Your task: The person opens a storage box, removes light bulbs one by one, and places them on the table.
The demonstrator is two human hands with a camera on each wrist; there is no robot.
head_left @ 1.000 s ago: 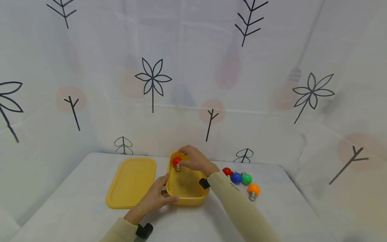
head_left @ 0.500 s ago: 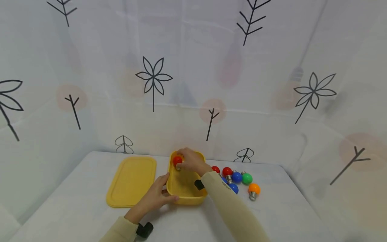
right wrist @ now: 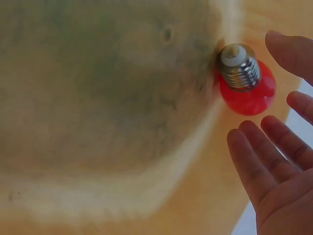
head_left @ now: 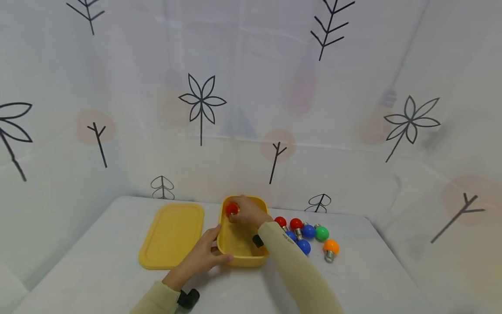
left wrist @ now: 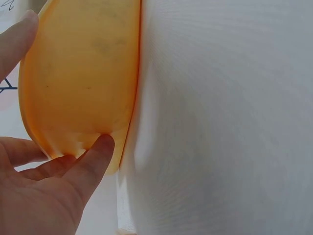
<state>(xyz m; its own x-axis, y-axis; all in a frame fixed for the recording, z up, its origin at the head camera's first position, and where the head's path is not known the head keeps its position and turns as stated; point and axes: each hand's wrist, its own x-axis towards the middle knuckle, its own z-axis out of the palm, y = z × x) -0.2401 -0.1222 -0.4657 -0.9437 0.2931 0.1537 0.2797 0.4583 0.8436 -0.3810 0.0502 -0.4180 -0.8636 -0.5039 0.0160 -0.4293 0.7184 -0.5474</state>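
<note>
In the head view, a red light bulb (head_left: 232, 209) lies at the far left of a yellow plastic box (head_left: 248, 261). My right hand (head_left: 251, 213) reaches in over the far rim beside it. In the right wrist view, the bulb's silver screw base (right wrist: 240, 73) points toward the camera; the thumb (right wrist: 288, 51) and the spread fingers (right wrist: 264, 161) surround the red globe with gaps showing. My left hand (head_left: 201, 253) steadies the box's near left corner, fingers along the left wall and thumb at the front. Its fairly straight fingers (left wrist: 95, 161) press the outside in the left wrist view.
A flat yellow lid (head_left: 172, 235) lies left of the box. To the right are several bulbs: two red, one of them (head_left: 296, 224), several blue including one (head_left: 303, 247), a green one (head_left: 322, 233) and an orange one (head_left: 331, 247). A patterned cloth (head_left: 235, 165) hangs behind.
My right hand and forearm have shifted left and slightly lower, uncovering more bulbs on the right. The red bulb in the box has turned, and its base is now mostly hidden in the head view.
</note>
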